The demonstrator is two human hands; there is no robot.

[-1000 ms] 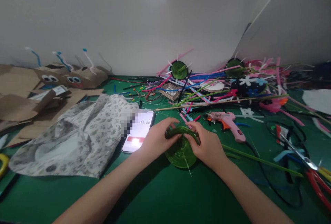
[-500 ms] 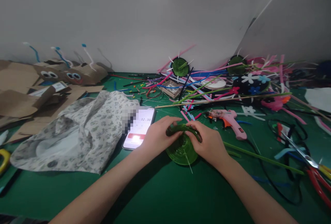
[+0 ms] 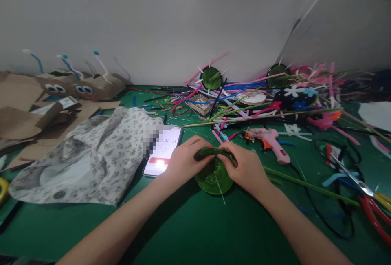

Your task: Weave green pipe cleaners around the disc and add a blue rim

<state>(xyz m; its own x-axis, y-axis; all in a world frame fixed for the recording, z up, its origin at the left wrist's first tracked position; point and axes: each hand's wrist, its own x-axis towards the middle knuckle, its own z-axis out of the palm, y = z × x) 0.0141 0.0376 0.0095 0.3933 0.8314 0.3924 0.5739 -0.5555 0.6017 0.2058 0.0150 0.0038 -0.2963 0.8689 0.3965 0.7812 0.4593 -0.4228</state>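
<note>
A round, coiled green disc [image 3: 214, 181] lies on the table below my hands, a thin strand of what looks like glue trailing off its near edge. Above its far side, a short curved green piece [image 3: 210, 152], perhaps bent pipe cleaner, is pinched between both hands. My left hand [image 3: 189, 157] grips its left part, thumb pointing inward. On the other side my right hand [image 3: 244, 165] closes round the right part, the two thumbs almost meeting. Whether the piece touches the disc is hidden by my fingers.
Left of my hands lie a lit phone [image 3: 160, 163] and a patterned cloth [image 3: 91, 155]. A pink glue gun [image 3: 271, 142] with its cord is on the right, near scissors [image 3: 360, 183]. Pipe cleaners pile up behind; cardboard figures [image 3: 100, 87] stand at the back left.
The view has shifted slightly, moving the whole scene a little to the left. Both hands keep the same grip on the green piece.
</note>
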